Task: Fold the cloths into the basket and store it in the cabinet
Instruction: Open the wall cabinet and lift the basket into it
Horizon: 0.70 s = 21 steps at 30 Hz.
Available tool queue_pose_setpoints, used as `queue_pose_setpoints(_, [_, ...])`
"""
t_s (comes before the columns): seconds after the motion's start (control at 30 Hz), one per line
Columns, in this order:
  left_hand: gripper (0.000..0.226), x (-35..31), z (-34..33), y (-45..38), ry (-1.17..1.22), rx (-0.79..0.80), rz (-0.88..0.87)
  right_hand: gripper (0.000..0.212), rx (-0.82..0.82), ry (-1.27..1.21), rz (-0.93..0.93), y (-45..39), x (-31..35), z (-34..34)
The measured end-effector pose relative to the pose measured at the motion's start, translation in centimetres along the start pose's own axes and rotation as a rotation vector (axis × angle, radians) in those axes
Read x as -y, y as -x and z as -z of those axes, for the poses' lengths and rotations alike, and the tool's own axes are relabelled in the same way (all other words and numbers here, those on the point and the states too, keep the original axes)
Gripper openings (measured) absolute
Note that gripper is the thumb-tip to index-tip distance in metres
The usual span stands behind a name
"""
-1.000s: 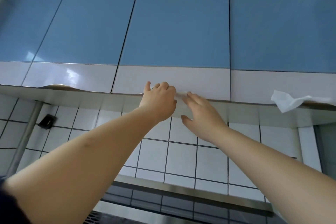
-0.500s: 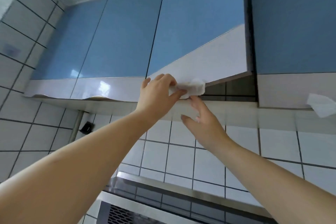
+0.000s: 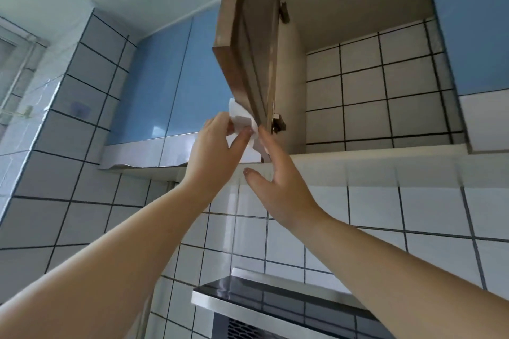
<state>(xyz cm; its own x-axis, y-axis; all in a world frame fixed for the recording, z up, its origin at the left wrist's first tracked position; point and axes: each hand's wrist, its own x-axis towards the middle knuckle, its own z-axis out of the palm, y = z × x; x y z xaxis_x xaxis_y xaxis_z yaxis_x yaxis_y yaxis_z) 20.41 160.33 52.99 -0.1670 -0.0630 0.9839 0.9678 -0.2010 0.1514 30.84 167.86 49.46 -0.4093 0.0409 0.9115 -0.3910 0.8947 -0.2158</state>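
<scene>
The blue wall cabinet's door (image 3: 249,36) stands swung wide open, its brown inner face towards me. My left hand (image 3: 217,151) pinches a white paper tab (image 3: 241,118) stuck at the door's lower corner. Beside it, my right hand (image 3: 278,181) is raised with straight fingers touching the door's bottom edge. The open cabinet (image 3: 371,91) shows a tiled back wall and nothing on its visible part. No basket or cloths are in view.
Closed blue cabinet doors (image 3: 170,82) run to the left and another (image 3: 473,22) to the right. A steel and black range hood (image 3: 275,303) juts out below my arms. White tiled wall lies behind.
The cabinet door has swung from closed to wide open, pulled by the white tab in my left hand. My right hand followed the door's lower edge. The view has tilted upward.
</scene>
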Motion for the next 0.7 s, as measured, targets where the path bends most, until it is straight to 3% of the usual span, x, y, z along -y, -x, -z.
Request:
queue_pose_setpoints(0.13, [0.006, 2.4, 1.8, -0.5, -0.011, -0.005, 0.079, 0.066, -0.019, 0.076, 0.012, -1.7, 0.3, -3.1])
queue_pose_setpoints(0.37, [0.019, 5.8, 3.6, -0.8, 0.111, -0.003, 0.172, 0.067, -0.049, 0.234, 0.028, -3.3, 0.0, -7.6])
queue_pose_setpoints(0.7, [0.013, 6.7, 3.8, -1.3, 0.153, 0.009, 0.157, 0.069, -0.098, 0.289, 0.028, -3.5, -0.3, -9.0])
